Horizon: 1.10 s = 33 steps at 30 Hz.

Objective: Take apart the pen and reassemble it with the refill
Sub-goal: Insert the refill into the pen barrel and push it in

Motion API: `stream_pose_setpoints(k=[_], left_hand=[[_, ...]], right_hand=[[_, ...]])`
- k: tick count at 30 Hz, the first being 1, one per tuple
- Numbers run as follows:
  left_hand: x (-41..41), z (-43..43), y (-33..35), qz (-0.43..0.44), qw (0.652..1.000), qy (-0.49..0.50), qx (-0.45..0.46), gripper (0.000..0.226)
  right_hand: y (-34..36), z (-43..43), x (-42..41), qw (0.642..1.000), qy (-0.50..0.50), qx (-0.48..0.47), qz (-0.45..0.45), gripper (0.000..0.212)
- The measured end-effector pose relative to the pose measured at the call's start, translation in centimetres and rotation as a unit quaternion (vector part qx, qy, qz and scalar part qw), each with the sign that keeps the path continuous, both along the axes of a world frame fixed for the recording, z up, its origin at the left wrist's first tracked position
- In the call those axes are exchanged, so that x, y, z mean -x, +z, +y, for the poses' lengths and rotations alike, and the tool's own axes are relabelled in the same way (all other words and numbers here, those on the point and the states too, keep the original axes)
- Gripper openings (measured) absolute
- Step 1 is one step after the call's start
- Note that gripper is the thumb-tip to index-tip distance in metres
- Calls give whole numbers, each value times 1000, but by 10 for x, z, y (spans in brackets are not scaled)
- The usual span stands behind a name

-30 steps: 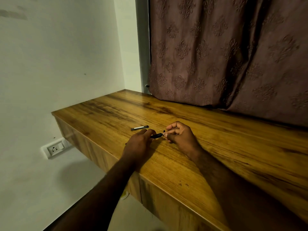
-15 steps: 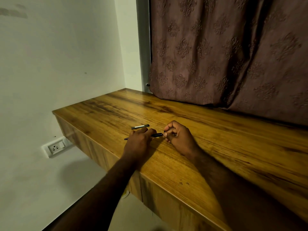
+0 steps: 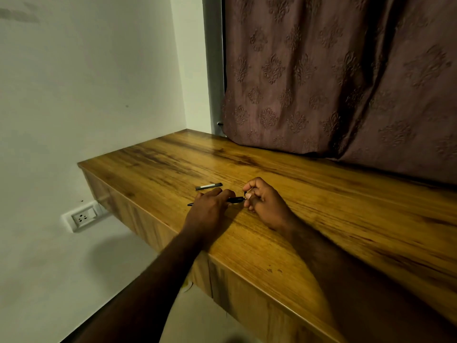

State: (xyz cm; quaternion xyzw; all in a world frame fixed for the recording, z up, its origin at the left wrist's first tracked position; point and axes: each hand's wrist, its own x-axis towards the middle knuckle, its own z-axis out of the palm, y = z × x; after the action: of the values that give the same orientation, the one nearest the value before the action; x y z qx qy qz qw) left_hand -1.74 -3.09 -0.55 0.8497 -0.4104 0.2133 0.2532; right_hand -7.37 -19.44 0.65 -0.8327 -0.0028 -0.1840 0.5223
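- The left hand is lying knuckles-up on the table, its fingers curling over the middle of the pen and clamping it.
- The right hand, at 3 o'clock of the left and just beside it, is pinching the pen's near end between thumb and curled fingers. Both hands are therefore closing on the one pen.
- The pen is running from 9 to 3 o'clock, low over the wood. A thin dark tip is poking out at 9 o'clock of the left hand; whether that is the refill or the nib I cannot tell.
- A short dark loose piece with a pale strip, probably the cap, is lying at 12 o'clock of the left hand, apart from it.
- Judging by this, one part is already off and the right hand is probably working the end loose. Removing and refitting the refill and closing the pen are likely remaining.
- The wooden table is carrying everything. A patterned curtain is hanging at 1 o'clock, and a wall socket is sitting at 9 o'clock.
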Motion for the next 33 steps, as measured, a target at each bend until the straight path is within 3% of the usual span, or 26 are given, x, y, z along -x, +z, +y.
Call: stream_pose_setpoints(k=[6,10,33], left_hand=[[-2,-1,-1,8,1000,6,18,19],[-2,-1,-3,9,1000,12,23,19],[0,1,-2,5,998,-21,51,19]], right_hand=[[3,-5,-2,994,-5,-106,19,15],[4,-7,-1,992,-1,-127,24,12],[0,2,0,999,-31,-13,-4,10]])
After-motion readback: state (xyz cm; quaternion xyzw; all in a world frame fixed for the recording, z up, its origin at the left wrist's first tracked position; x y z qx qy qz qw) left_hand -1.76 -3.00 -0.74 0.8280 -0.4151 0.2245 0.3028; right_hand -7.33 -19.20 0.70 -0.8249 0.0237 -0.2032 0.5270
